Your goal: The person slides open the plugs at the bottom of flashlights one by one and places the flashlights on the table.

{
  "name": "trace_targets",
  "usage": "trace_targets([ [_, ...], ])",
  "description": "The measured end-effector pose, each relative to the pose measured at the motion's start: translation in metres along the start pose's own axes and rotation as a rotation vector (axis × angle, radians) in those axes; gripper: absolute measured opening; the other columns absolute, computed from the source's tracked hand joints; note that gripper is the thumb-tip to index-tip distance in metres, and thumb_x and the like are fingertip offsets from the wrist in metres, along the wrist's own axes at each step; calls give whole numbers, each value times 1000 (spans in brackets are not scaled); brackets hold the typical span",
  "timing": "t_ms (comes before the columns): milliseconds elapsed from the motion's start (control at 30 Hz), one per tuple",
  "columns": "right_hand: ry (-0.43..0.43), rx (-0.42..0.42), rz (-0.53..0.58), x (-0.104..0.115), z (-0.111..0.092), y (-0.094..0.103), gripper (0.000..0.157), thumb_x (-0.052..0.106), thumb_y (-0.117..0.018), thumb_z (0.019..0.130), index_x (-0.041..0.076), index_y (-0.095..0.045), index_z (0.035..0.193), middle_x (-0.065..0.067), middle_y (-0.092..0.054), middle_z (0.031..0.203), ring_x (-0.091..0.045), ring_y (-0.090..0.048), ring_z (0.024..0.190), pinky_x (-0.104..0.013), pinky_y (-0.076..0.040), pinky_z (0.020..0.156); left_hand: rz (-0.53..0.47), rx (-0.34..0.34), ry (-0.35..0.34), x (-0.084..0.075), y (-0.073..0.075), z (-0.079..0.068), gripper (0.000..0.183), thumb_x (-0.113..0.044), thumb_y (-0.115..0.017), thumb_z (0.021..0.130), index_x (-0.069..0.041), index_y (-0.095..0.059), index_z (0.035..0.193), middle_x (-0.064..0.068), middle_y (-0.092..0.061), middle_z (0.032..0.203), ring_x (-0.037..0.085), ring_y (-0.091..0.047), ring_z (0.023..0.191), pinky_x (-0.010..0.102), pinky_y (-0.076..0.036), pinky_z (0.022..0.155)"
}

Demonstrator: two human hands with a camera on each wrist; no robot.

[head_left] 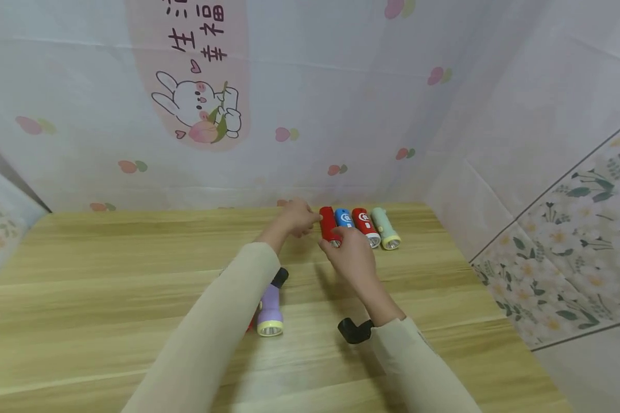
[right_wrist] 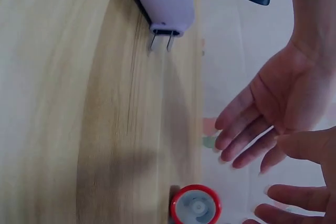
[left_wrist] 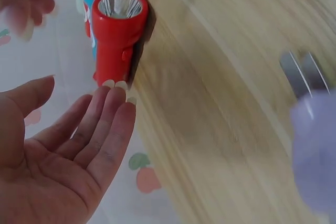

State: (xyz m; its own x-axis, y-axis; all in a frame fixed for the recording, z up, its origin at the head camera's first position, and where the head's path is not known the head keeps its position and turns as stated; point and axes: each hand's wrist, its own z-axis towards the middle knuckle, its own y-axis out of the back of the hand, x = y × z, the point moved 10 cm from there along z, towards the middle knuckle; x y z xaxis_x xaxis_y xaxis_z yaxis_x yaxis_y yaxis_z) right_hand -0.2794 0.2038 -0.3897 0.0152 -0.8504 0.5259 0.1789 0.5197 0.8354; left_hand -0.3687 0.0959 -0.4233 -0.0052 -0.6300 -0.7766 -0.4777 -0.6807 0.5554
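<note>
Red flashlight (head_left: 328, 221) lies leftmost of four on the tabletop (head_left: 108, 275), beside the blue one (head_left: 343, 217); the left hand (head_left: 295, 218), fingers extended and holding nothing, is at its side, contact unclear; the right hand (head_left: 355, 255), loosely spread, grips nothing visible; lining up seems in hand; nudging calls for light, level pressure.

The backdrop (head_left: 315, 86) reads 幸福, 生 — partly cropped.
</note>
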Motion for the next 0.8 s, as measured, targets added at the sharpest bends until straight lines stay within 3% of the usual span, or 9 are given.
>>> trace_targets([
  [167,-44,-6,15,-7,9,-6,42,32,-73,92,1,-70,120,-15,-74,117,-28,-72,100,-45,-60,83,-40,19,25,5,-8,10,46,-20,-54,103,-12,-43,60,-1,-39,54,15,-42,55,25,-49,62],
  [267,-61,5,31,-10,12,-12,43,32,-74,91,2,-70,122,-14,-73,120,-30,-70,109,-46,-59,88,-36,17,36,9,-11,16,47,-21,-54,103,-10,-45,58,0,-40,53,16,-45,54,27,-54,64],
  [433,-51,-17,21,-8,18,-15,36,29,-74,91,4,-71,116,-12,-74,108,-28,-69,99,-44,-59,80,-57,-27,50,11,-14,22,48,-22,-54,102,-11,-44,57,0,-42,52,17,-45,53,29,-55,64],
  [533,-61,-23,-8,-9,20,-16,34,29,-74,90,5,-71,114,-10,-73,101,-27,-67,93,-43,-57,75,-41,-50,59,10,-16,27,45,-22,-54,102,-11,-45,60,-1,-42,51,17,-46,51,27,-50,57],
  [667,-91,-14,-44,-15,20,-20,40,31,-74,91,7,-67,122,-11,-72,110,-28,-68,100,-45,-58,81,2,-59,84,8,-19,30,39,-22,-54,102,-9,-48,66,2,-45,53,18,-48,52,25,-43,50],
  [800,-102,-11,-54,-21,20,-23,39,31,-73,91,7,-68,121,-11,-72,110,-28,-66,100,-45,-57,83,0,-63,92,7,-21,32,32,-23,-55,102,-8,-50,74,2,-46,58,19,-50,57,29,-48,58],
])
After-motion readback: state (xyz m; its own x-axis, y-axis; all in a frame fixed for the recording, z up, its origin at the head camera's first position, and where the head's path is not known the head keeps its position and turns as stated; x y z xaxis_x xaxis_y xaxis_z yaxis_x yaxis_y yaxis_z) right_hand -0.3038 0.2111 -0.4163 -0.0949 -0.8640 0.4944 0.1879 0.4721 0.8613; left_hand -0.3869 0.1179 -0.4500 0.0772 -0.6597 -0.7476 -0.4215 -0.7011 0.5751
